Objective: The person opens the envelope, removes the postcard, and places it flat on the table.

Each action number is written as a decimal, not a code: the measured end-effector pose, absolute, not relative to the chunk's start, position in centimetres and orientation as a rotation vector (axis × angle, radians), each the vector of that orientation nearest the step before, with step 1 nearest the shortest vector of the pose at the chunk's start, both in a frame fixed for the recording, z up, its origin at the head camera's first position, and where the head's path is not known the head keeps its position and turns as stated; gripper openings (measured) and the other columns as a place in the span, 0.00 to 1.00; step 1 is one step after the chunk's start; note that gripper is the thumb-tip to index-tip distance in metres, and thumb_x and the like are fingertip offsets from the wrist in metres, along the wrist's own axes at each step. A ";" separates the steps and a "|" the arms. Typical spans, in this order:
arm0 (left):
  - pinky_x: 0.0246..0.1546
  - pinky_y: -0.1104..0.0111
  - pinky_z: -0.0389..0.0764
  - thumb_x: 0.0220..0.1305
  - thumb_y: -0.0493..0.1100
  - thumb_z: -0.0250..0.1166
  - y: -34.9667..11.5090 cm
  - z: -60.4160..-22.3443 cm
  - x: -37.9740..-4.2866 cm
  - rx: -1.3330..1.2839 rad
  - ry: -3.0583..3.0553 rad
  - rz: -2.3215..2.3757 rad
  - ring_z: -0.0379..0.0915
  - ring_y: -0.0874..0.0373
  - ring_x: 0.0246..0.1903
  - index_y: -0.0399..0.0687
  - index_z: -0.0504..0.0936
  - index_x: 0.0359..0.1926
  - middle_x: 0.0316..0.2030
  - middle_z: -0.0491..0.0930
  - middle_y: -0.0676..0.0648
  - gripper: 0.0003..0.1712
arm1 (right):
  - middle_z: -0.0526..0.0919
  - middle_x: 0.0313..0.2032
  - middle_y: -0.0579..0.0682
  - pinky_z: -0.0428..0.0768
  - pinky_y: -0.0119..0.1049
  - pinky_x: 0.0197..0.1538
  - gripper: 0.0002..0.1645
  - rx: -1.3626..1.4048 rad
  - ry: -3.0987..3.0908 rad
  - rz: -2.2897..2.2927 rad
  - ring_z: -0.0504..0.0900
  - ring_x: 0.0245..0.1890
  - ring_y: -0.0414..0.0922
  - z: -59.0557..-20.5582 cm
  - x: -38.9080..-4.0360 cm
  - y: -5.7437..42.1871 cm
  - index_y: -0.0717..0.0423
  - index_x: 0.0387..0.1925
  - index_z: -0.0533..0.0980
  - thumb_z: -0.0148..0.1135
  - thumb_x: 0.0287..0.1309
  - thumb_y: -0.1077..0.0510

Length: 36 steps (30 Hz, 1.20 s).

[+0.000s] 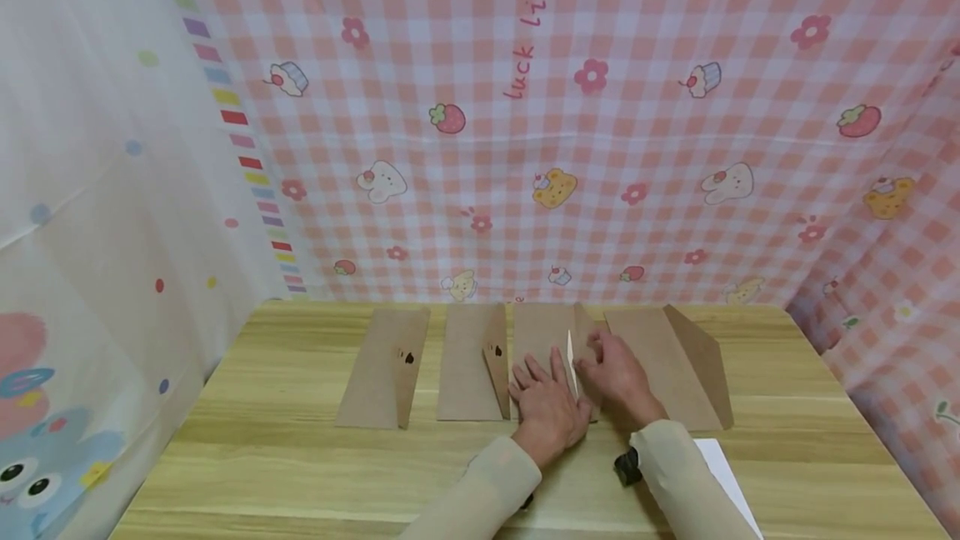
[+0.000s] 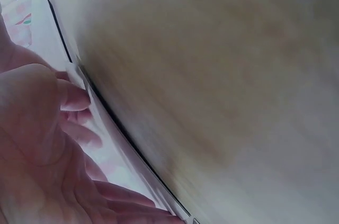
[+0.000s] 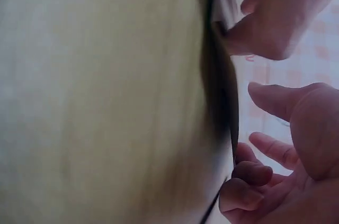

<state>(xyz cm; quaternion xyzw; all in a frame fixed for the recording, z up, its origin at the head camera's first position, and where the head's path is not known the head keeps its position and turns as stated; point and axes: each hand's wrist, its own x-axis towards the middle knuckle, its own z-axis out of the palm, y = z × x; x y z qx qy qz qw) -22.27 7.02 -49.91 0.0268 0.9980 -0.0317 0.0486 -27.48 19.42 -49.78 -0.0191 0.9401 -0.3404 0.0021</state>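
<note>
In the head view, my left hand rests palm down with spread fingers on a brown paper envelope, the second from the right. A white sliver, perhaps the edge of a card or paper, shows along the opening beside its flap. Over that flap is my right hand, its fingers partly bent and its thumb near the white sliver. The right wrist view shows the right thumb apart from the bent fingers. In the left wrist view, the left hand has its fingers on the envelope side.
Other brown envelopes with raised flaps lie in the row: a far-left one, one beside it, and a far-right one. Dark marks show on the two left flaps. White paper lies partly under the right sleeve on the wooden table.
</note>
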 end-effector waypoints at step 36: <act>0.59 0.47 0.74 0.65 0.71 0.52 6.6 -49.9 -22.3 0.091 3.064 0.030 0.61 0.34 0.68 0.51 0.50 0.79 0.71 0.60 0.30 0.50 | 0.69 0.62 0.74 0.64 0.63 0.66 0.43 -0.170 2.832 -0.975 0.65 0.65 0.68 -50.4 -28.1 20.1 0.71 0.70 0.58 0.66 0.62 0.55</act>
